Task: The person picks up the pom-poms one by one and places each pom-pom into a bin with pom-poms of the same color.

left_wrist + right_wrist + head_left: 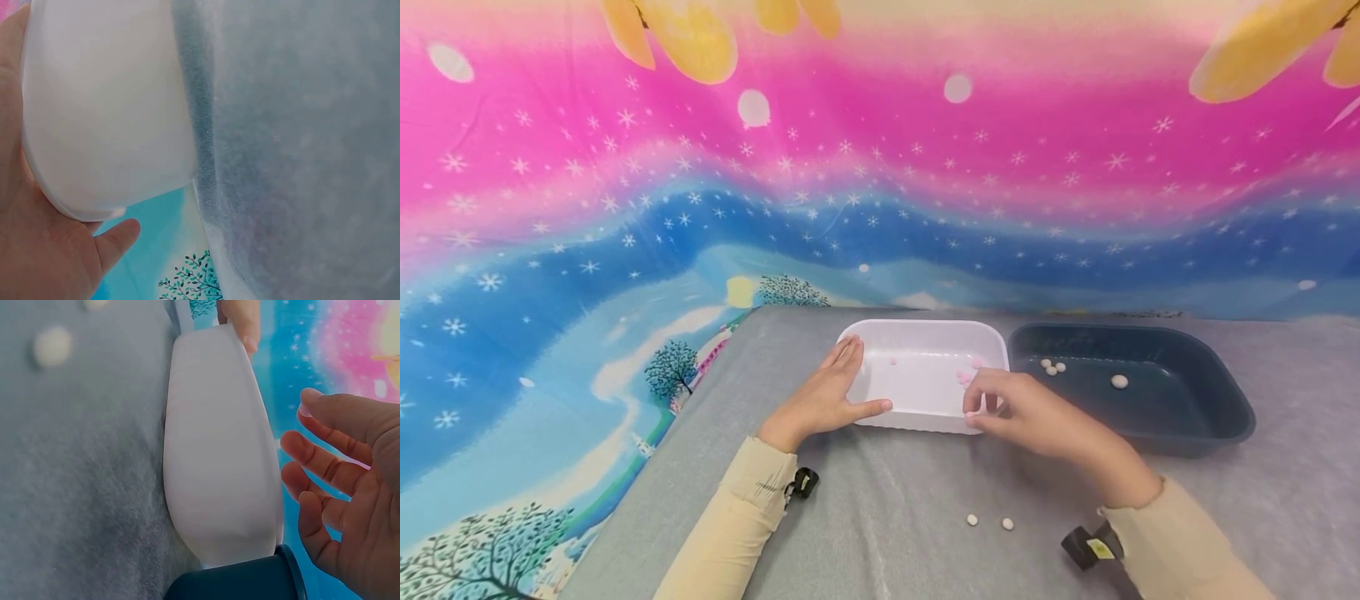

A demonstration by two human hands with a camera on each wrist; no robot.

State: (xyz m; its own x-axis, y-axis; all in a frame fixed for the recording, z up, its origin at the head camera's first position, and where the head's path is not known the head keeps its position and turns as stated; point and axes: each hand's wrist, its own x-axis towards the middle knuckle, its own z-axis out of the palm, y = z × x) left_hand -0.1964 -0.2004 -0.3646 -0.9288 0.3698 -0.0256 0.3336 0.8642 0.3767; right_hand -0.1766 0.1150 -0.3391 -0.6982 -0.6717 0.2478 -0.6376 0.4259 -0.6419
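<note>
My left hand [820, 396] rests against the left end of a white plastic tub [925, 422], its fingers straight along the rim and its thumb by the front corner. In the left wrist view the palm touches the tub's rim. Above the tub's front right corner, my right hand [1018, 410] pinches a small pink ball [304, 410] between thumb and index finger. The other fingers are loosely bent. Inside the tub several pink balls [964, 378] lie toward the right, and one pink ball [892, 362] sits apart at the back left.
A dark blue-grey tub [1187, 367] stands against the white tub's right side, holding several off-white balls [1120, 382]. Two white balls [1007, 524] lie on the grey cloth [880, 517] nearer to me. A colourful printed curtain [880, 150] hangs behind the table.
</note>
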